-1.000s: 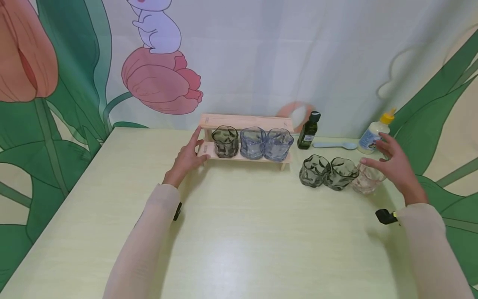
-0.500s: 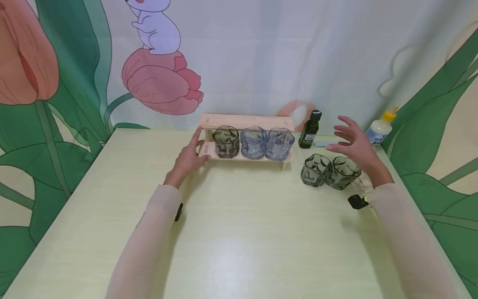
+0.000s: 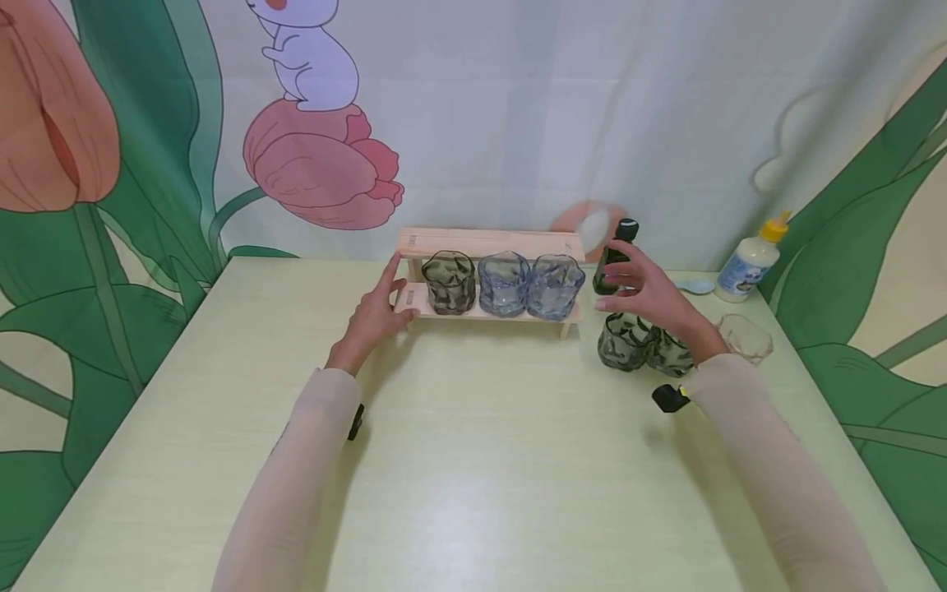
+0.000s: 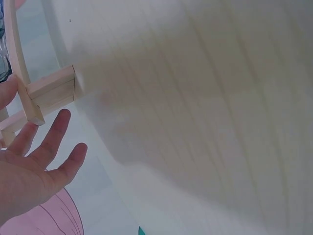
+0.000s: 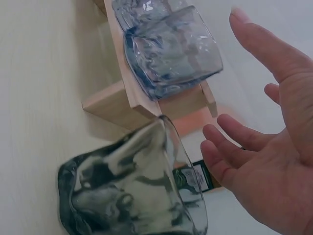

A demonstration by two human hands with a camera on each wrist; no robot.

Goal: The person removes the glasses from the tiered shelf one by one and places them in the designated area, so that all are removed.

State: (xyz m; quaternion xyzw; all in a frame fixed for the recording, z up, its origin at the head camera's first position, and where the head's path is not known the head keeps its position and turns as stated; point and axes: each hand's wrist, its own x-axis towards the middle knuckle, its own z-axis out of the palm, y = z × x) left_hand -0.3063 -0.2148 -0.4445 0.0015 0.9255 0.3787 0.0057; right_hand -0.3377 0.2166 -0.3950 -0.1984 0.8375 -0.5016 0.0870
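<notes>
A two-tier wooden rack (image 3: pixel 491 242) stands at the back of the table, with one grey glass (image 3: pixel 449 284) and two blue glasses (image 3: pixel 505 284) on its lower board. My left hand (image 3: pixel 372 316) holds the rack's left end between thumb and forefinger; its other fingers extend past the wood in the left wrist view. Over two grey glasses (image 3: pixel 620 345) on the table, my right hand (image 3: pixel 654 294) is spread with nothing in it. In the right wrist view, its fingers are close to the rim of the nearer grey glass (image 5: pixel 122 186), and the blue glass (image 5: pixel 173 51) lies beyond.
A dark bottle (image 3: pixel 605 273) with a black cap stands right of the rack, partly behind my right fingers. Farther right are a pale pink glass (image 3: pixel 746 339), a light blue spoon (image 3: pixel 698 287) and a white bottle (image 3: pixel 743 270) with a yellow nozzle. A printed curtain hangs behind.
My right hand has moved left from the pale pink glass to above the grey glasses beside the rack. My left hand has stayed on the rack's end.
</notes>
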